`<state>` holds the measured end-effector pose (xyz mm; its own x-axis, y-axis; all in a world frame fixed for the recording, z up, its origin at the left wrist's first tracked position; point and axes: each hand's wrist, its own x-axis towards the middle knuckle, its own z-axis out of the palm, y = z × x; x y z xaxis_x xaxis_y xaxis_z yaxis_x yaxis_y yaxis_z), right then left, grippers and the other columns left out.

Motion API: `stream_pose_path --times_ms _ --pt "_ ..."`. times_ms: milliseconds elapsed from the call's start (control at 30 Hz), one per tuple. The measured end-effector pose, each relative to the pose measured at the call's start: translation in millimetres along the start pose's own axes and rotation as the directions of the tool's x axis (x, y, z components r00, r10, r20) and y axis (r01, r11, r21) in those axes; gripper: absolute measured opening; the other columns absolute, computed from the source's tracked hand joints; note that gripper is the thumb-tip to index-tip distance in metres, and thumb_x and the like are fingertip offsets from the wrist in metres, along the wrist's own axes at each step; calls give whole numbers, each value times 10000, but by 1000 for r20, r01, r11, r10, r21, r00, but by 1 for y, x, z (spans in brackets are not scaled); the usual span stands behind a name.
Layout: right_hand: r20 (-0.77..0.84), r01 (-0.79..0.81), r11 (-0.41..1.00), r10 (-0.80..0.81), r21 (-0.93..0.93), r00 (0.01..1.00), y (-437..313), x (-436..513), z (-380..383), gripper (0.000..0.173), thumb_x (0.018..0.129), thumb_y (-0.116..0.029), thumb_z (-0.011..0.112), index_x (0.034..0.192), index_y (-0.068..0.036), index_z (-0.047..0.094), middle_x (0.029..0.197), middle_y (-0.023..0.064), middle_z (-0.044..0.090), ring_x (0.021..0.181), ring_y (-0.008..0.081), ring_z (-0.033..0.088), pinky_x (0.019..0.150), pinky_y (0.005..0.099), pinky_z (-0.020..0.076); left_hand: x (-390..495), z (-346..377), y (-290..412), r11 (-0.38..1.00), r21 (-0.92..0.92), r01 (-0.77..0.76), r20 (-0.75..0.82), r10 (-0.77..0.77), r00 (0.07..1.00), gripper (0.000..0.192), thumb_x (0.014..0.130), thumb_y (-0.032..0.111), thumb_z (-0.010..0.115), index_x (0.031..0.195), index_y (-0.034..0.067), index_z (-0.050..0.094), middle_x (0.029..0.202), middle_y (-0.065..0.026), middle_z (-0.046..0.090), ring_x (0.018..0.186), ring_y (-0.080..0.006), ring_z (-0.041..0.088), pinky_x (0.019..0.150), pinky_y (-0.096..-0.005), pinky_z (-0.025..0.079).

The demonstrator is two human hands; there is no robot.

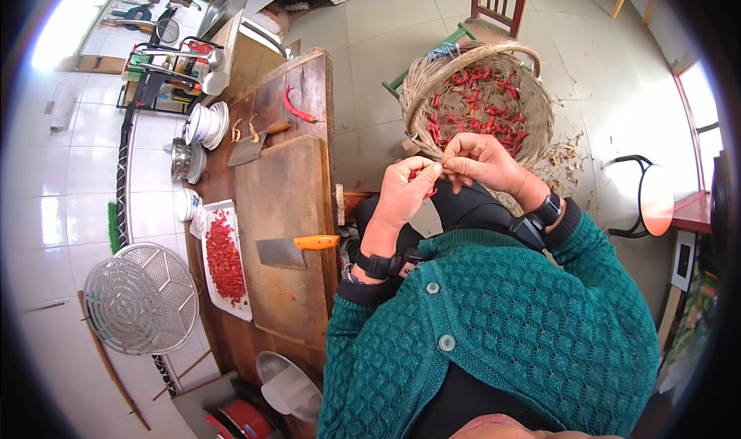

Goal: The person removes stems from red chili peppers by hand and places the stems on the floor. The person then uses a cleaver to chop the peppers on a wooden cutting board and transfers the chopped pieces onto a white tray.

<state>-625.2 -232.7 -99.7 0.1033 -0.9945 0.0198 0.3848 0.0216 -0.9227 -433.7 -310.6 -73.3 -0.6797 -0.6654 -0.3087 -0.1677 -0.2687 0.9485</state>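
My left hand (407, 185) is closed on a red chili pepper, mostly hidden, with bits of red showing between and below the fingers. My right hand (481, 162) meets it, thumb and fingertips pinched at the chili's end; what lies between those tips is too small to make out. Both hands are over my lap at the near rim of a wicker basket (418, 100) with an arched handle. Several red dried chili peppers (496, 120) lie inside it. On the wooden table to the left rests a single long red chili (298, 108).
A cleaver with an orange handle (316, 241) lies on a cutting board (278, 190), beside a white tray (246, 303) of chopped red chili. Another cleaver (248, 151) lies above the board. Stem scraps (567, 158) litter the floor. A wooden chair (499, 4) stands behind the basket.
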Motion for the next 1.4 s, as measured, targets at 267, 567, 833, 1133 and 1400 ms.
stream_pose_path --times_ms 267,567,833,1133,1400 --pt "74 18 999 -14 -42 997 -9 -2 18 168 1006 -182 548 956 -26 583 803 47 654 642 120 666 552 220 494 -17 7 26 957 232 -172 -54 189 981 174 953 137 629 838 9 654 639 42 541 562 -24 461 498 -196 364" --pt "173 -17 947 -40 320 984 -5 -4 11 151 993 -139 559 993 10 589 790 62 648 579 94 599 640 288 579 -18 5 25 982 -184 -51 20 56 998 229 994 189 576 879 -2 629 607 24 481 513 -41 388 472 -204 326" --pt "76 -22 947 -3 320 997 11 1 10 172 988 -168 578 934 -5 570 740 61 635 514 105 577 579 288 582 -12 2 19 938 -342 -49 -21 44 999 238 993 222 590 959 -9 637 653 6 524 537 -43 412 478 -207 351" --pt "68 -147 929 132 339 989 35 12 27 162 999 -196 562 957 -42 592 720 45 659 600 150 681 475 195 462 4 -2 -7 956 -267 -120 -267 46 962 99 953 119 634 911 30 625 734 -16 609 523 -47 489 427 -176 347" --pt "-439 -422 644 147 -638 887 92 0 -105 115 845 -100 620 909 -27 681 774 122 693 703 277 687 647 362 556 13 -18 -16 912 -393 -116 -214 32 976 129 975 128 584 966 6 623 745 -74 602 606 -135 572 425 -206 387"
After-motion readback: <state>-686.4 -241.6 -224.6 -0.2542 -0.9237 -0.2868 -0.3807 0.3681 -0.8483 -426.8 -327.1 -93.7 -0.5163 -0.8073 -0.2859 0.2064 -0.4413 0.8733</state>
